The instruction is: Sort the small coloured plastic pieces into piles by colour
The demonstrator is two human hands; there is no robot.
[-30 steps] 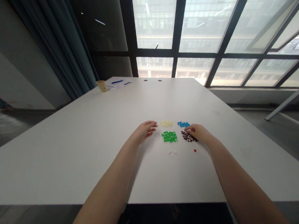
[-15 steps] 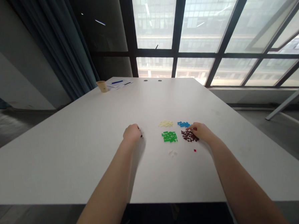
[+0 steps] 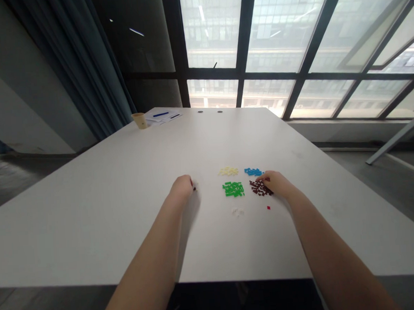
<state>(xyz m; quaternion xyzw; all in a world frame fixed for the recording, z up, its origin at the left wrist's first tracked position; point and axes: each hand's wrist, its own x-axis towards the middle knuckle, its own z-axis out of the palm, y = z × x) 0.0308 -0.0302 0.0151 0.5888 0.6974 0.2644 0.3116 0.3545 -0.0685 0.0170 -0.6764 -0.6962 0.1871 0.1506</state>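
Observation:
My left hand (image 3: 182, 186) is closed on the left, with small dark and whitish pieces (image 3: 195, 187) showing at its fingertips; most of what it grips is hidden by the fingers. On the other side, my right hand (image 3: 276, 183) rests over a pile of small dark brown pieces (image 3: 261, 188). Its thumb and fingers are pinched together at the pile's far edge, and whatever lies between them is too small to make out. Just beyond those fingertips lie blue pieces (image 3: 252, 172). Green pieces (image 3: 233, 189) form a pile between the two hands.
Pale yellow pieces (image 3: 228, 171) lie behind the green ones. Closer to me are a few whitish pieces (image 3: 237, 212) and one red piece (image 3: 268, 207). A tan cup (image 3: 140, 121) and papers with pens (image 3: 165, 116) sit at the white table's (image 3: 127, 224) far left.
The view has shifted slightly. My right fingertips have drawn a little closer together at the brown pile. My left hand stays closed in about the same place.

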